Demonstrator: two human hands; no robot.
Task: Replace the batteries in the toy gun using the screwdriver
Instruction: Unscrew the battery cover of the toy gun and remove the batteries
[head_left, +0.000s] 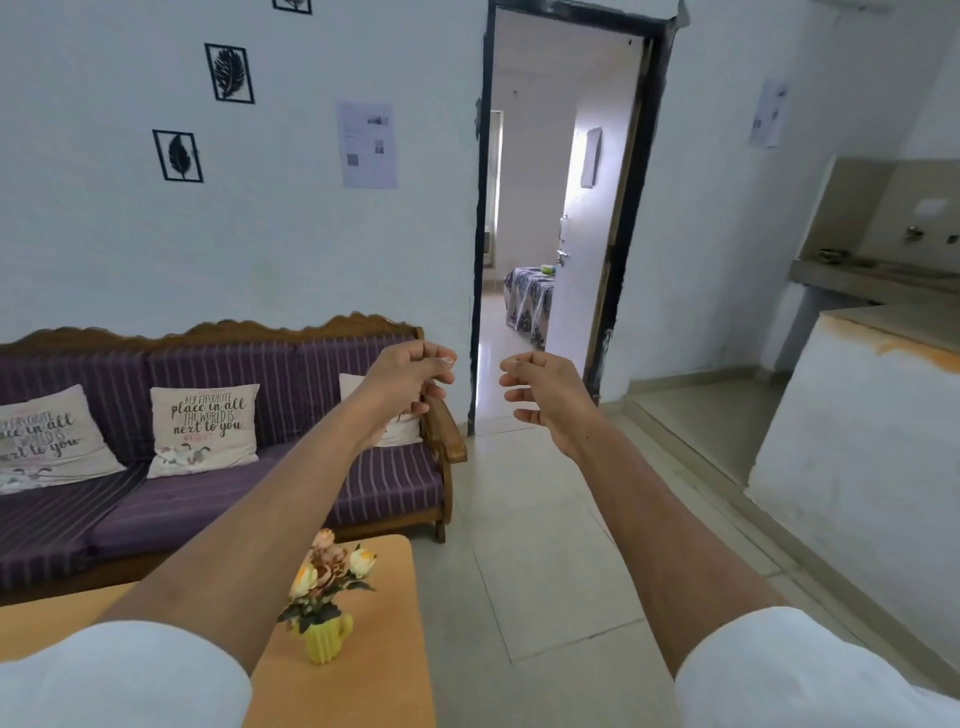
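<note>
Both my arms are stretched straight out in front of me at chest height. My left hand (410, 384) has its fingers curled loosely inward and holds nothing. My right hand (545, 395) faces it a short gap away, fingers also bent and apart, with nothing in it. No toy gun, screwdriver or batteries show anywhere in the head view.
An orange table (384, 649) lies below my left arm with a yellow vase of flowers (324, 636) on it. A purple striped sofa (218, 493) with cushions stands at the left wall. An open doorway (545, 234) is straight ahead. A counter (883, 374) runs along the right.
</note>
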